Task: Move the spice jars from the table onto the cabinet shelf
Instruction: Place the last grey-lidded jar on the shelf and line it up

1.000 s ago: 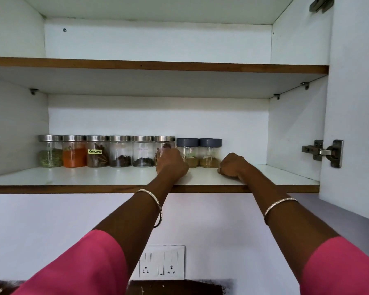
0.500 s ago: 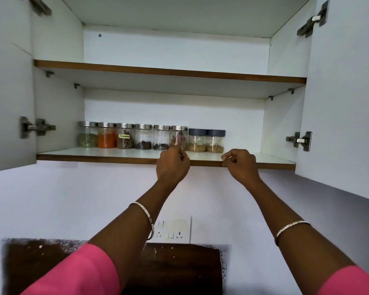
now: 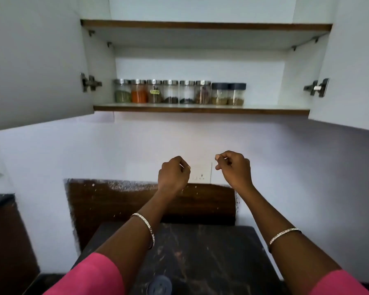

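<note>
Several spice jars point(image 3: 178, 91) stand in a row on the lower cabinet shelf point(image 3: 264, 111), most with steel lids and the two rightmost with dark lids point(image 3: 228, 86). My left hand point(image 3: 173, 173) and my right hand point(image 3: 234, 169) hang well below the shelf, in front of the white wall. Both have their fingers curled in and hold nothing. A dark round lid point(image 3: 159, 284) shows at the bottom edge on the dark table point(image 3: 211, 252); whatever lies under it is hidden.
Both cabinet doors stand open, the left door point(image 3: 34, 60) and the right door point(image 3: 358, 60), with hinges point(image 3: 316, 88) sticking out. An upper shelf point(image 3: 205, 25) sits above. A wall socket point(image 3: 200, 174) lies between my hands. The shelf right of the jars is bare.
Both hands have dropped from the shelf edge down to socket height. My view has pulled back and tilted down, bringing the table into sight. The jars stay in their row.
</note>
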Action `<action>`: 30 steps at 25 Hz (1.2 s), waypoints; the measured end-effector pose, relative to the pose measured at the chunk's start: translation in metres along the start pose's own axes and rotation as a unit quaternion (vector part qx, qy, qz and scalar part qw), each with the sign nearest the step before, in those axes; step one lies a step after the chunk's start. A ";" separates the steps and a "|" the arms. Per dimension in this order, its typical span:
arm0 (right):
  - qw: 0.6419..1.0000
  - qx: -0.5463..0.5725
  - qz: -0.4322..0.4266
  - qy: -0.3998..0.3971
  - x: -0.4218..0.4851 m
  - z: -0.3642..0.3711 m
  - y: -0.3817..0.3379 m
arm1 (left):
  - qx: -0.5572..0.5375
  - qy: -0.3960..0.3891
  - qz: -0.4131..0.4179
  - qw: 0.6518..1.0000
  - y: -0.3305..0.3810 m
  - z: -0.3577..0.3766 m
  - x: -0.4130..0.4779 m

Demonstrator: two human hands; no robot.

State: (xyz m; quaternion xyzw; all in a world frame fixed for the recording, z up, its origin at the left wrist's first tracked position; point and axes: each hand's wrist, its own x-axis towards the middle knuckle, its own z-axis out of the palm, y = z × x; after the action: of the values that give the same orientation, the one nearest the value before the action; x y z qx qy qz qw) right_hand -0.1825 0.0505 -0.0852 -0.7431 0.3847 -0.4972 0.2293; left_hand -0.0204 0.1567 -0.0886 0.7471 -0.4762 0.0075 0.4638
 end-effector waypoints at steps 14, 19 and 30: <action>0.974 -0.022 0.141 -0.178 -0.221 0.082 0.073 | 0.157 -0.306 -0.211 0.915 -0.201 0.039 -0.177; 0.959 -0.011 0.178 -0.222 -0.252 0.100 0.103 | 0.193 -0.356 -0.234 0.884 -0.227 0.077 -0.200; 0.935 0.022 0.242 -0.259 -0.247 0.122 0.145 | 0.080 -0.247 -0.281 0.924 -0.259 0.111 -0.197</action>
State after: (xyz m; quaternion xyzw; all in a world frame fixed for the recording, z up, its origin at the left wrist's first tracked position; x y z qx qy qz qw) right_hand -0.1719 0.1560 -0.3776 -0.7254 0.4691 -0.2254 0.4505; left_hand 0.0101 0.2477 -0.4190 0.8628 -0.3445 -0.2699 0.2532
